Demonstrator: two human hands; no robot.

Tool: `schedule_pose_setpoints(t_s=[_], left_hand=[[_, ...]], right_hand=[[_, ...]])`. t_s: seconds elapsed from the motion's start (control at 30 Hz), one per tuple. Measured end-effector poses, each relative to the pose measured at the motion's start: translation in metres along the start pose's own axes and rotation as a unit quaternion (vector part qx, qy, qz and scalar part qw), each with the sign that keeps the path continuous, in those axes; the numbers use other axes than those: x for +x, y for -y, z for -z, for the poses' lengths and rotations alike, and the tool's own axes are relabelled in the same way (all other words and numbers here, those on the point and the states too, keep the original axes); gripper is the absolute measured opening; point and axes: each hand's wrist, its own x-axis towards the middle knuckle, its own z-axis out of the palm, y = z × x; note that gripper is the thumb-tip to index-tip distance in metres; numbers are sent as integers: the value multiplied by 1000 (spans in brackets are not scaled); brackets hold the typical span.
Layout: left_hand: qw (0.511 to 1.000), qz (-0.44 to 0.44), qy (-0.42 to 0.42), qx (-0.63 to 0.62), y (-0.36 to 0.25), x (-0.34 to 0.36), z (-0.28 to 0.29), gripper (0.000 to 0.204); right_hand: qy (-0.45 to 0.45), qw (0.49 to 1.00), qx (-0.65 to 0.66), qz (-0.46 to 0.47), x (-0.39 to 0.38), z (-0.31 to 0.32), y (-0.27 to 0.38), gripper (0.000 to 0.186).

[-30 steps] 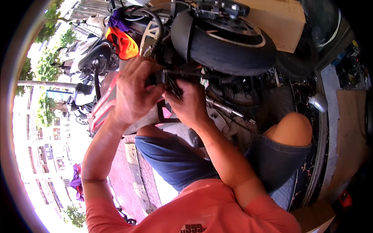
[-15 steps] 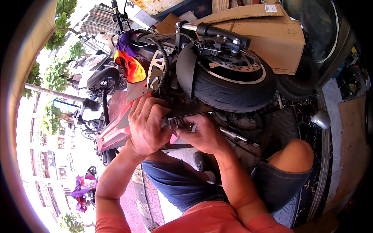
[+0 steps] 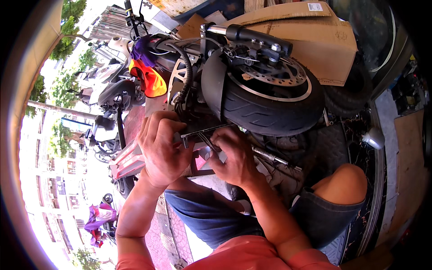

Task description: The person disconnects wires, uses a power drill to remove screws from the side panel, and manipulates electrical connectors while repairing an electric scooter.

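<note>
An electric scooter lies on its side, its black-tyred wheel [image 3: 274, 108] and silver brake disc [image 3: 290, 74] toward me. Just below the tyre is a dark flat plate [image 3: 202, 131] with a thin pale edge. My left hand [image 3: 162, 150] is closed around the plate's left end, where a small metal stub [image 3: 185, 142] shows by the thumb. My right hand [image 3: 234, 155] has its fingers curled under the plate's right part. Thin dark strands [image 3: 207, 141], perhaps wires, run to its fingertips; its exact hold is partly hidden.
Behind the wheel stands a cardboard box [image 3: 310, 45]. A metal shock-absorber-like rod [image 3: 270, 155] and loose cables lie right of my right hand. An orange-and-yellow cloth [image 3: 150, 81] hangs on the scooter. Parked motorcycles [image 3: 108, 90] stand at the left.
My hands have drawn slightly apart, the left one shifting left. More of the plate's edge and the thin strands between the hands now shows.
</note>
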Motion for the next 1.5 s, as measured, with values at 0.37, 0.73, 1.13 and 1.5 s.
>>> schedule_pose_setpoints(t_s=[0.37,0.73,1.13,1.5], left_hand=[[986,-148,74,-24,19,14,12,38],[999,-21,31,-24,20,9,8,36],[997,-46,60,21,16,14,3,35],[993,-67,56,76,11,16,0,42]], right_hand=[[-124,989,-80,11,-7,-15,23,26],[-135,985,-94,52,-7,-11,21,18],[-151,983,-107,20,-42,-41,-21,66],[-214,876,409,-142,-19,-53,-49,31]])
